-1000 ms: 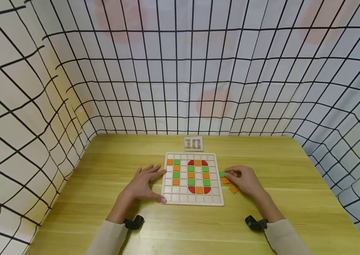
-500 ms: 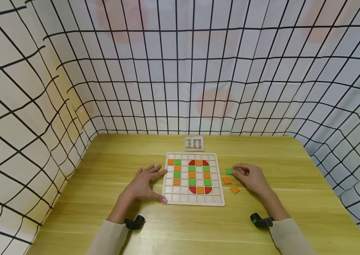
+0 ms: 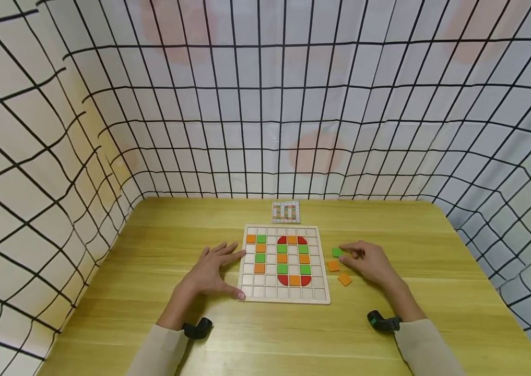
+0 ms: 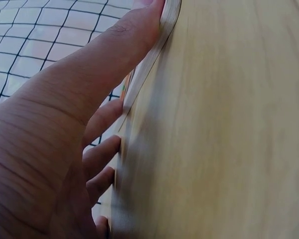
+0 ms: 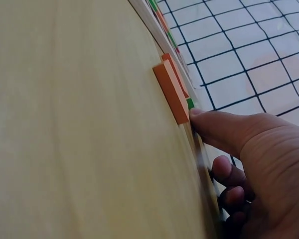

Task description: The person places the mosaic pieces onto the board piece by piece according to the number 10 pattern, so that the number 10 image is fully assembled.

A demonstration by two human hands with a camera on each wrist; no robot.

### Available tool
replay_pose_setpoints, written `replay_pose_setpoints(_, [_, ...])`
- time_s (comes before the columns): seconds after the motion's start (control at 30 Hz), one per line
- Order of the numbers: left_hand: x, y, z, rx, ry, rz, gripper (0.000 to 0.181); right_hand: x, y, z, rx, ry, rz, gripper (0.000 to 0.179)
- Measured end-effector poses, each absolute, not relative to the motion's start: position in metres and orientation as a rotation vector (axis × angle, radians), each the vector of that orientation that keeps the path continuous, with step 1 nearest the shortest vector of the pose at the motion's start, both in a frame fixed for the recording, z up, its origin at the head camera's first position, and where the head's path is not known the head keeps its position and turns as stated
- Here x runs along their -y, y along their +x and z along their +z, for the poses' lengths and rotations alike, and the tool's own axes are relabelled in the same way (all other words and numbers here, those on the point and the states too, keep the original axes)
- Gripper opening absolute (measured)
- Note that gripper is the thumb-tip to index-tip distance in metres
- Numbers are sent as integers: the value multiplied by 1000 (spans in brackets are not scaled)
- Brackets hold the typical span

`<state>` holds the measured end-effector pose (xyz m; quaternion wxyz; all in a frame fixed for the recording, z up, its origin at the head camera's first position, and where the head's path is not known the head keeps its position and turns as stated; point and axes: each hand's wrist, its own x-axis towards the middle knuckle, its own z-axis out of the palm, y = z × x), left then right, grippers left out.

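A light wooden grid board (image 3: 271, 291) lies on the table, holding green, orange and red pieces laid out like a 1 and a 0. My left hand (image 3: 210, 272) is spread along the board's left edge, thumb at the near corner and fingertips at the side. In the left wrist view its thumb (image 4: 124, 37) lies against the board's rim. To the right of the board, my right hand (image 3: 367, 261) has thumb and forefinger around the right side of a green square tile (image 3: 337, 252). Two orange tiles, a nearer one (image 3: 344, 279) and a farther one (image 3: 333, 266), lie beside it.
A small printed card (image 3: 286, 212) with a coloured grid pattern lies beyond the board. White walls with a black net pattern (image 3: 265, 130) stand around the back and sides of the wooden table (image 3: 190, 219).
The right hand has shifted the green tile right, away from the board and the orange tiles. Its thumb and forefinger have since spread apart around the tile. The left hand has stayed put.
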<state>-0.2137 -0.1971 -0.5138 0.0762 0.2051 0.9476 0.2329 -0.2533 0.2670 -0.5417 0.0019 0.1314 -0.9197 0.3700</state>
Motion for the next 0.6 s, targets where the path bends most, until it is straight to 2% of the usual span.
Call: replay_pose_setpoints(0.6, [198, -215, -516, -2852, 621, 689, 113, -263, -253, -543, 2843, 304, 1265, 42])
